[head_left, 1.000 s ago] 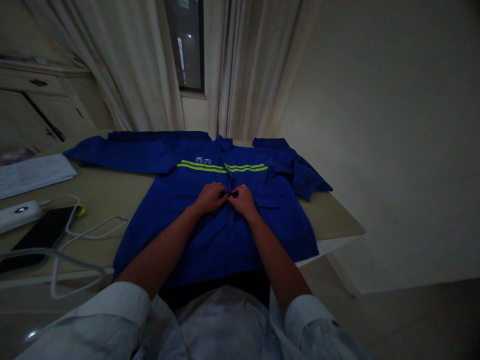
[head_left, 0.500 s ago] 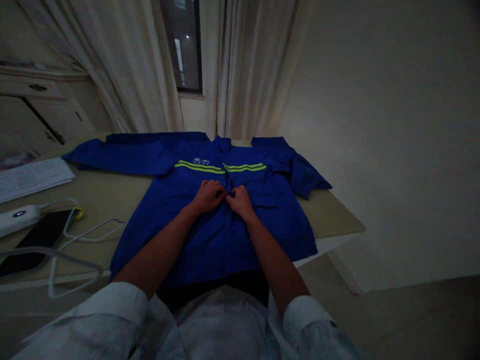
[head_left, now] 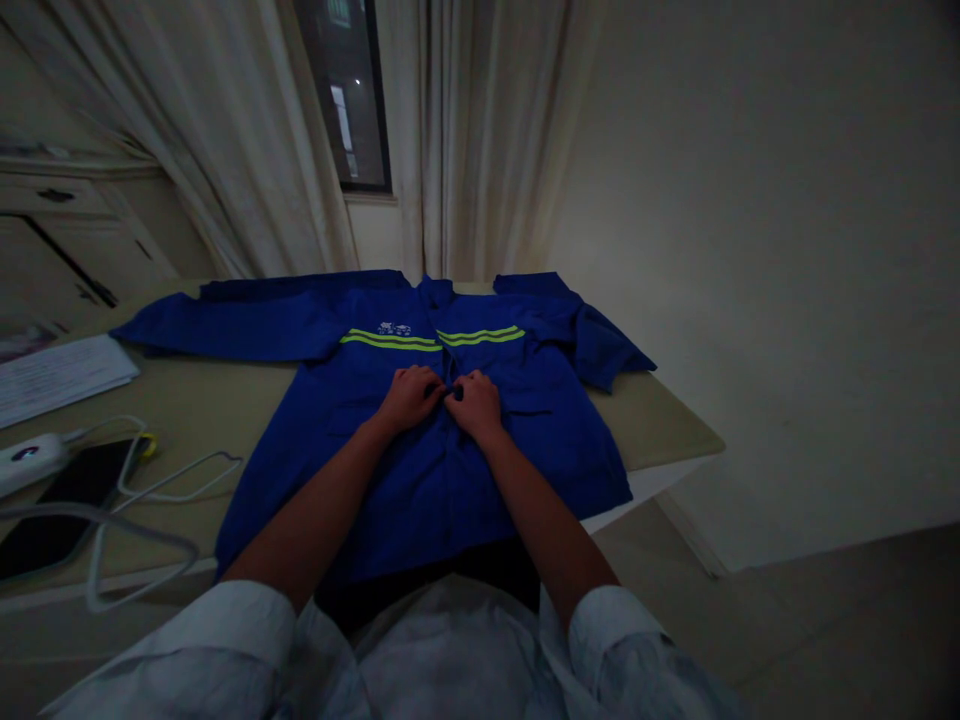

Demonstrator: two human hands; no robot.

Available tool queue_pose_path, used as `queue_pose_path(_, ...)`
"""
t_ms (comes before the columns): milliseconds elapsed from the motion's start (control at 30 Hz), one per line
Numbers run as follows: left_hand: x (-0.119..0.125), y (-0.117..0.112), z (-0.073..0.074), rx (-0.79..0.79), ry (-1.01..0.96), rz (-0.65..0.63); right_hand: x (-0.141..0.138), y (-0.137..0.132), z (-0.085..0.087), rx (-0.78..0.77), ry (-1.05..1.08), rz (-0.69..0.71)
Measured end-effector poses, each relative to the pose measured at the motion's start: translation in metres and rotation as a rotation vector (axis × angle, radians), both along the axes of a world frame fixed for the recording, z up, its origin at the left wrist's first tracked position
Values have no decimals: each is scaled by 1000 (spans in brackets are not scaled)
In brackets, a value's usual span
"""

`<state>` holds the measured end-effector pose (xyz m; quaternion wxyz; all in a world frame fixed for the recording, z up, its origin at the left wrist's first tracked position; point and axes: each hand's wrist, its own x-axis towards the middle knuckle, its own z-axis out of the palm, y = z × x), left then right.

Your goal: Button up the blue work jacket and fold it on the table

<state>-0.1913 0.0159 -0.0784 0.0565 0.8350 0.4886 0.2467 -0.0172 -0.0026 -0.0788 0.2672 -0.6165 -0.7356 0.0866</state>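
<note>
A blue work jacket (head_left: 405, 480) lies front up on the table, its collar away from me and its sleeves out to the sides. Yellow-green stripes cross its chest, with a white print above the left one. At the front opening, below the stripes, my left hand (head_left: 410, 397) pinches the jacket's edge. Close beside it my right hand (head_left: 475, 404) pinches the edge from the other side, the fingertips of both nearly meeting. Whether a button sits between the fingers is too small to tell.
On the left of the table (head_left: 247, 385) are papers (head_left: 64, 375), a black phone (head_left: 71, 500), a white device (head_left: 30, 460) and a looped white cable (head_left: 180, 497). Curtains (head_left: 480, 140) and a window stand behind; a wall (head_left: 750, 280) rises on the right.
The view has shifted slightly, moving the scene a little left. Both hands stay at the jacket's front opening, with the fingers slightly repositioned on the cloth.
</note>
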Motion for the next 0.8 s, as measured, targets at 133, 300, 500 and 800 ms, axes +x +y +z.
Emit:
queue_pose_path(133, 1, -1, 3, 10, 37, -18, -8, -7, 5, -18, -93, -54)
queue_pose_path(300, 2, -2, 4, 20, 44, 3, -15, -10, 8, 61, -132, -87)
queue_pose_path(500, 3, -3, 2, -30, 41, 69, -2, 3, 5, -12, -54, -32)
queue_pose_path(800, 6, -2, 0, -81, 60, 119, 11, 10, -3, 25, 93, 206)
